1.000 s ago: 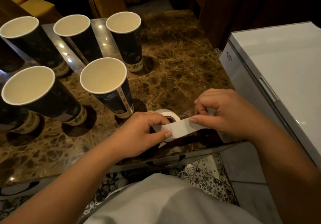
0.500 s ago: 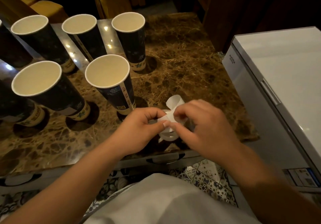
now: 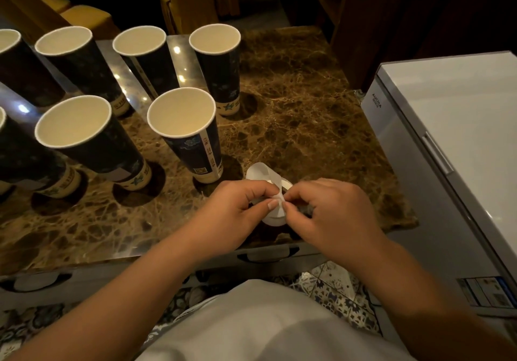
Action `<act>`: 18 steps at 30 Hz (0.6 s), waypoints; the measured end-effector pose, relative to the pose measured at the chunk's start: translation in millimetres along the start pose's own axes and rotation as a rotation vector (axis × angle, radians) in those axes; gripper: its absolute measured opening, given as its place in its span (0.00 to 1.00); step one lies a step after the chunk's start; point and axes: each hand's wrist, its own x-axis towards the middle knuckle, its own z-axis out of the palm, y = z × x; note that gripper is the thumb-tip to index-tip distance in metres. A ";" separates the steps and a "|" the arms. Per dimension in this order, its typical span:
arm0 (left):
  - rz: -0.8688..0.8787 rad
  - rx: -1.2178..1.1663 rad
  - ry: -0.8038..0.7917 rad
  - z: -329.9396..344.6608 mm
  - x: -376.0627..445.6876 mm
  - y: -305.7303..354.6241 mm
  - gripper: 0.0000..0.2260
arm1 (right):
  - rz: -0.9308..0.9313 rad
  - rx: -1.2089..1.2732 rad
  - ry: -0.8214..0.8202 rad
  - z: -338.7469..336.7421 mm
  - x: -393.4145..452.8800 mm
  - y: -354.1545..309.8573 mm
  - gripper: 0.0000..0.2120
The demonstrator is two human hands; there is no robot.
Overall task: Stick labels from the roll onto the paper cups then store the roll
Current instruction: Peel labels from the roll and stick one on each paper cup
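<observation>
Looks like a label is being peeled right now. The label roll (image 3: 275, 215) is being kept low over the near edge of the marble table (image 3: 307, 114), mostly hidden between the two hands. The left hand (image 3: 232, 215) is being curled around it, thumb and forefinger closed on the white strip (image 3: 263, 173), which is looping up and back toward the cups. The right hand (image 3: 330, 215) is being pinched shut on the same strip at the spot where the fingertips are meeting, so a label corner is probably being picked loose from the backing. Whether it's actually lifted yet can't be told, too small and dim.

The nearest paper cup (image 3: 187, 134) is being left standing upright just beside the left hand, with more cups (image 3: 84, 136) lined up behind and to the left. No fresh label is being seen on any of them from here.

Next move, as a guess: the label is needing to be freed cleanly without folding onto itself, then pressed flat on that nearest cup's side.
</observation>
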 end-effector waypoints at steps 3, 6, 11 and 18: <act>0.002 0.037 0.003 0.7 0.3 0.3 0.07 | -0.014 -0.086 0.014 1.5 -1.7 -2.3 0.07; 0.004 0.049 0.003 0.8 0.0 1.4 0.07 | 0.023 -0.063 0.038 2.3 -2.8 -2.9 0.06; -0.070 0.005 0.106 2.5 -1.7 0.6 0.07 | 0.291 0.289 0.075 -7.6 -1.1 -2.1 0.06; -0.148 0.132 0.296 9.0 2.5 9.8 0.17 | 0.542 0.468 0.317 -29.1 2.1 23.1 0.08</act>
